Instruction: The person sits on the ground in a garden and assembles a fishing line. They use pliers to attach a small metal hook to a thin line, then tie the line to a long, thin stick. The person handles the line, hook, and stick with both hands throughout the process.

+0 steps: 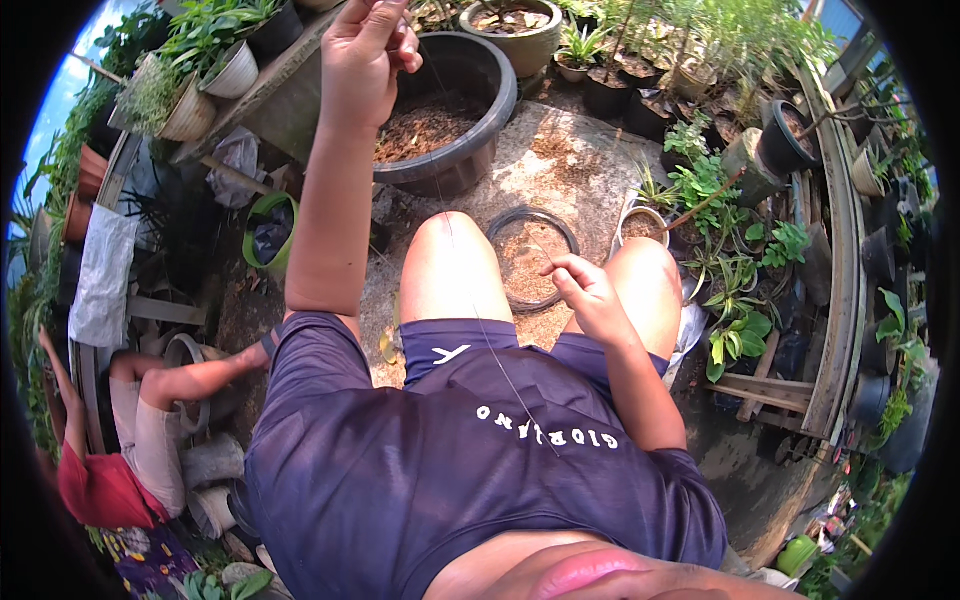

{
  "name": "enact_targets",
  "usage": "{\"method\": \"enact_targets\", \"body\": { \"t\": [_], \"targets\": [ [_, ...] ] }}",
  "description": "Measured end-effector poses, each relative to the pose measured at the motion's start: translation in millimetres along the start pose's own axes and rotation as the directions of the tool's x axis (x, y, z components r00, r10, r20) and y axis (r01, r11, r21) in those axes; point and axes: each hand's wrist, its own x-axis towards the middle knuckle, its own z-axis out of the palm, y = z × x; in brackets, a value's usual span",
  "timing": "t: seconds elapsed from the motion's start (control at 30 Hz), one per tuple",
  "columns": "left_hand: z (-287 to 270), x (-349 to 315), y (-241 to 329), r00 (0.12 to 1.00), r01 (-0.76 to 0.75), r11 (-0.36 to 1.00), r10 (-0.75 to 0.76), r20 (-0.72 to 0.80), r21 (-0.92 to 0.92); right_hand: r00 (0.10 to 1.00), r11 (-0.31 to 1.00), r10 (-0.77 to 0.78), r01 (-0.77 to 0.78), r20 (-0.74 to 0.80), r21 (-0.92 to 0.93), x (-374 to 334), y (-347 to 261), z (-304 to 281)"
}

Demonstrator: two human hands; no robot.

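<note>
My left hand (pixel 372 48) is raised at the top, its fingers closed in a pinch and partly cut off by the frame edge. From it a thin dark wire (pixel 481 322) hangs down across my lap to my shirt. My right hand (pixel 588 292) is held over my right thigh, thumb and forefinger pinched together. A faint thin strand seems to meet those fingertips; its other end cannot be followed. Beyond my knees, a coil of dark wire (pixel 497 222) lies on the ground.
A large black pot (pixel 488 115) with brown soil stands ahead. A small white pot (pixel 655 213) is by my right knee, a green container (pixel 250 255) to the left. Potted plants and rails line both sides. Another person in red (pixel 105 485) sits at left.
</note>
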Motion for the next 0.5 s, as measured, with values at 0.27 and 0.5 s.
{"method": "enact_targets", "body": {
  "t": [0.27,0.5],
  "targets": [
    [-11,-24,1,0.973,-0.205,0.977,0.210,-0.096,0.052,0.934,0.948,-0.171,0.242,0.312,-0.205,-40,-41,42],
    [-37,-26,30,0.925,-0.254,0.962,0.272,-0.266,0.101,0.820,0.906,-0.100,0.310,0.564,-0.290,-53,-61,46]
  ]
}}
